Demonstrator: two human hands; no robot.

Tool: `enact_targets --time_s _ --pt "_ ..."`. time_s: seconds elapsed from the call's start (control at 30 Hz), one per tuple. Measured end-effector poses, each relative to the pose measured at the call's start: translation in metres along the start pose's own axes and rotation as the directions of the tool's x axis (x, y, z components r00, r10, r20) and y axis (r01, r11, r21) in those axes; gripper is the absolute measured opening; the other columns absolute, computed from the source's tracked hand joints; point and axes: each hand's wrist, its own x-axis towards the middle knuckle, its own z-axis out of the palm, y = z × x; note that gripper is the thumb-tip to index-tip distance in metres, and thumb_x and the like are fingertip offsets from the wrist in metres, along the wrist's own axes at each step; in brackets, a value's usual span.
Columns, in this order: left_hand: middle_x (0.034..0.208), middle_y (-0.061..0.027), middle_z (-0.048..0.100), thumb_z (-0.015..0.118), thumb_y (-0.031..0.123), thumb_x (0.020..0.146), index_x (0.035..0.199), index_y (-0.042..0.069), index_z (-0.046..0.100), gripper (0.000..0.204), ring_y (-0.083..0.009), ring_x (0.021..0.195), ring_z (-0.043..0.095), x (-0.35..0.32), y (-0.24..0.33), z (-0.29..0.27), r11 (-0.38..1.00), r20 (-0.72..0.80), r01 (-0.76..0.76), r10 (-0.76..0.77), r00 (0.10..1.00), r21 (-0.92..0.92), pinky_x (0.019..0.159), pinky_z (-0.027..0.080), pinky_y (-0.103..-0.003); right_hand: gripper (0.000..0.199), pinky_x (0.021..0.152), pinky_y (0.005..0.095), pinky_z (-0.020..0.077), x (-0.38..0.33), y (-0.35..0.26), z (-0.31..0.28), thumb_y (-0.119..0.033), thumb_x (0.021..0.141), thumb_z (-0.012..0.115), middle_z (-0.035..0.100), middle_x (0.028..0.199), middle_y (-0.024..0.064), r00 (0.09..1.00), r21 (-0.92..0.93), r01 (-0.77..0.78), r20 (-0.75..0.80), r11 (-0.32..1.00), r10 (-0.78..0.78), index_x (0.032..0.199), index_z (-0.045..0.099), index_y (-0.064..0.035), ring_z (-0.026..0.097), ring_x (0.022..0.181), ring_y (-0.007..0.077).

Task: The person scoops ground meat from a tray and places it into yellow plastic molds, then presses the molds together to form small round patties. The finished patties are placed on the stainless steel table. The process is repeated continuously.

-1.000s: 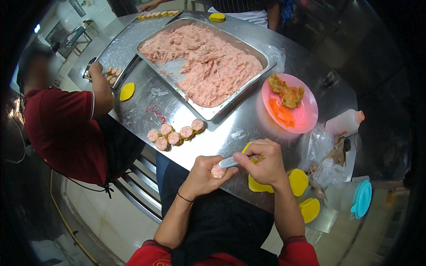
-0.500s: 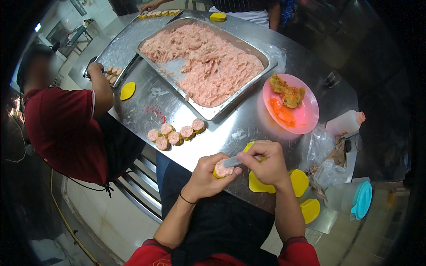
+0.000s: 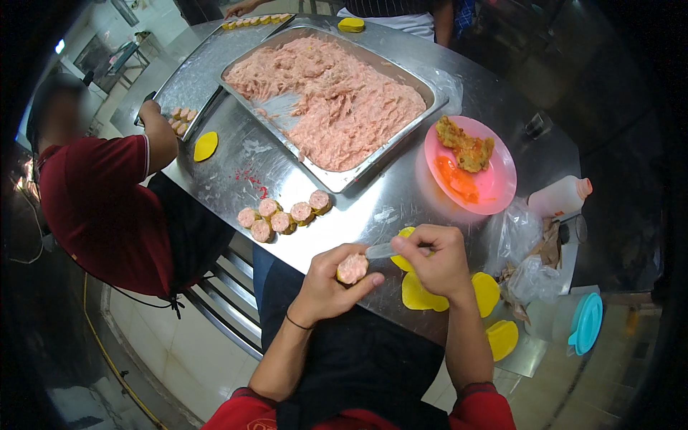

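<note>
Near the table's front edge, my left hand (image 3: 324,288) is curled round a meat dumpling (image 3: 352,269) with a yellow wrapper and a pink, levelled top. In my right hand (image 3: 438,264) is a flat metal spreader (image 3: 379,251); its tip lies close by the dumpling's upper edge, and the fingers hide most of its handle. Below that hand are yellow round wrappers (image 3: 421,294). Ahead and left, several filled dumplings (image 3: 302,213) stand in two rows. A large metal pan (image 3: 285,141) of pink minced meat (image 3: 344,93) sits beyond them.
A pink plate (image 3: 502,186) with fried food stands at right, beside a white bottle (image 3: 555,198), plastic bags (image 3: 532,281) and a blue-lidded tub (image 3: 586,324). A co-worker in red (image 3: 100,208) works at a tray (image 3: 203,115) on the left. Another person stands across the table.
The spreader has moved off the dumpling's top toward its upper edge. My left hand has tilted the dumpling, so more of its meat top shows.
</note>
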Motion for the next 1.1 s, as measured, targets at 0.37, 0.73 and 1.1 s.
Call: enact_targets --time_s 0.37,0.73,1.1 --pt "0.074 -0.0118 0.071 0.090 0.015 0.087 0.092 0.000 0.073 0.023 -0.0201 0.063 0.068 0.006 0.006 0.009 0.993 -0.010 -0.122 0.122 0.993 0.010 0.061 0.052 -0.032 0.035 0.054 0.0398 0.0429 -0.001 -0.006 0.007 -0.029 0.087 0.085 0.057 0.059 0.0115 0.979 -0.076 0.162 0.133 0.984 -0.151 0.067 0.070 -0.0049 0.058 0.054 0.0291" --pt "0.065 -0.0099 0.065 0.090 0.017 0.086 0.084 0.000 0.072 0.024 -0.0174 0.055 0.061 0.007 0.007 -0.001 0.996 0.072 -0.034 0.028 0.997 0.077 0.057 0.049 -0.030 0.035 0.058 0.0402 0.0475 0.001 -0.013 0.007 -0.028 0.085 0.085 0.065 0.062 0.0112 0.986 -0.177 0.166 0.060 0.970 -0.158 0.064 0.068 -0.0062 0.064 0.056 0.0311" --pt "0.090 -0.0047 0.076 0.092 0.017 0.084 0.103 0.001 0.070 0.033 -0.0148 0.083 0.072 0.002 0.009 -0.006 0.993 0.081 -0.072 0.079 0.994 -0.089 0.075 0.056 -0.030 0.031 0.052 0.0338 0.0399 0.002 0.001 -0.006 -0.019 0.088 0.083 0.057 0.057 0.0102 1.000 0.059 0.008 0.014 0.998 -0.009 0.070 0.070 0.0012 0.053 0.051 0.0173"
